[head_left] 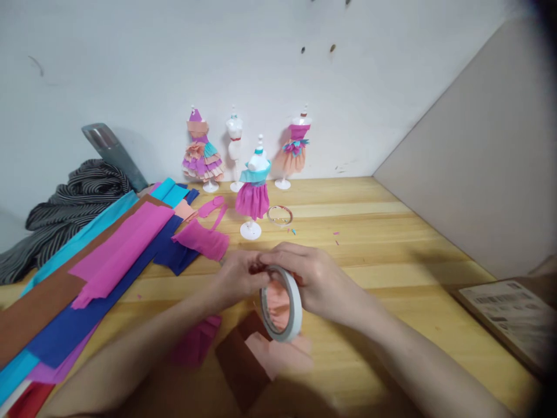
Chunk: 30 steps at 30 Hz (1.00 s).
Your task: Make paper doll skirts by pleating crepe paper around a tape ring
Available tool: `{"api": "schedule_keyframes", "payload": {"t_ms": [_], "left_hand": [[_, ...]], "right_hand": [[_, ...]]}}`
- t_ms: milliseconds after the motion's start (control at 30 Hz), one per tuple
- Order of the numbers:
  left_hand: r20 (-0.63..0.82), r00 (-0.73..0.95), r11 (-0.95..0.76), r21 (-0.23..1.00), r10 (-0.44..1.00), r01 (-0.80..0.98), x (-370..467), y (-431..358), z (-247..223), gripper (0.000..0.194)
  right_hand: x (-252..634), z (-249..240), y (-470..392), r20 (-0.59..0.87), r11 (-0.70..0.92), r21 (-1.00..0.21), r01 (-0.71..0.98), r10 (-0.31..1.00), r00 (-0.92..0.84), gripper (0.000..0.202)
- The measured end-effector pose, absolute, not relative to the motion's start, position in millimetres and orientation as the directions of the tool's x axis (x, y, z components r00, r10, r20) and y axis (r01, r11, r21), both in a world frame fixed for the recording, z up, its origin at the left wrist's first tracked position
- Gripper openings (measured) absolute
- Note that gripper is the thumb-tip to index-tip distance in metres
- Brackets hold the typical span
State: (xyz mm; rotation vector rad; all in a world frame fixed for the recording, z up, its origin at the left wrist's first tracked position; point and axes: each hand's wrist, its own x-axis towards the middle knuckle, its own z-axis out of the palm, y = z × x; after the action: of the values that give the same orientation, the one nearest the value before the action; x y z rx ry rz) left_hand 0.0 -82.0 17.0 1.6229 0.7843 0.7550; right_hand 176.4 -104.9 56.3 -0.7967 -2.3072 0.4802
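A roll of white tape (296, 307) hangs between my hands above the front of the table. My right hand (311, 273) is closed round its upper right edge. My left hand (239, 276) is closed at the roll's upper left, its fingertips meeting those of my right hand. Through the ring shows peach crepe paper. Beneath lie a brown paper piece (243, 360) and a peach piece (282, 357). Behind my hands stands a small white dress form (251, 230) with a turquoise top and magenta skirt.
Three more dress forms stand by the wall, one in a ruffled dress (203, 159). Colourful crepe strips (126, 249) and striped cloth (82, 203) cover the left side. A thin ring (280, 215) lies mid-table, a cardboard box (505, 313) at right.
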Motion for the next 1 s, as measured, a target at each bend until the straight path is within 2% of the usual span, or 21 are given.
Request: {"api": "schedule_keyframes", "payload": {"t_ms": [100, 233, 300, 400, 467, 567, 767, 1000], "left_hand": [[0.276, 0.453, -0.409, 0.885, 0.848, 0.225, -3, -86, 26, 0.012], [0.54, 0.409, -0.664, 0.695, 0.735, 0.276, -10, -85, 32, 0.019], [0.604, 0.454, -0.754, 0.563, 0.655, 0.338, -12, -85, 33, 0.021], [0.593, 0.532, -0.794, 0.395, 0.605, 0.463, -12, -87, 36, 0.018], [0.597, 0.552, -0.804, 0.322, 0.583, 0.5, -12, -89, 40, 0.02], [0.628, 0.555, -0.826, 0.296, 0.547, 0.48, -14, -91, 44, 0.023], [0.568, 0.557, -0.793, 0.381, 0.606, 0.475, -19, -93, 46, 0.03], [0.605, 0.593, -0.839, 0.272, 0.53, 0.472, -18, -93, 47, 0.027]], "right_hand": [[180, 64, -107, 0.502, 0.769, -0.508, 0.389, 0.631, -0.591, 0.045], [188, 72, -111, 0.544, 0.761, -0.493, 0.423, 0.648, -0.533, 0.053], [192, 76, -114, 0.526, 0.726, -0.53, 0.438, 0.687, -0.502, 0.042], [195, 82, -119, 0.46, 0.645, -0.609, 0.462, 0.761, -0.456, 0.019], [195, 85, -122, 0.453, 0.633, -0.622, 0.461, 0.771, -0.448, 0.014], [193, 88, -125, 0.508, 0.714, -0.555, 0.426, 0.697, -0.506, 0.02], [189, 89, -126, 0.581, 0.812, -0.417, 0.408, 0.583, -0.568, 0.03], [191, 91, -120, 0.595, 0.848, -0.435, 0.302, 0.522, -0.611, 0.03]]}}
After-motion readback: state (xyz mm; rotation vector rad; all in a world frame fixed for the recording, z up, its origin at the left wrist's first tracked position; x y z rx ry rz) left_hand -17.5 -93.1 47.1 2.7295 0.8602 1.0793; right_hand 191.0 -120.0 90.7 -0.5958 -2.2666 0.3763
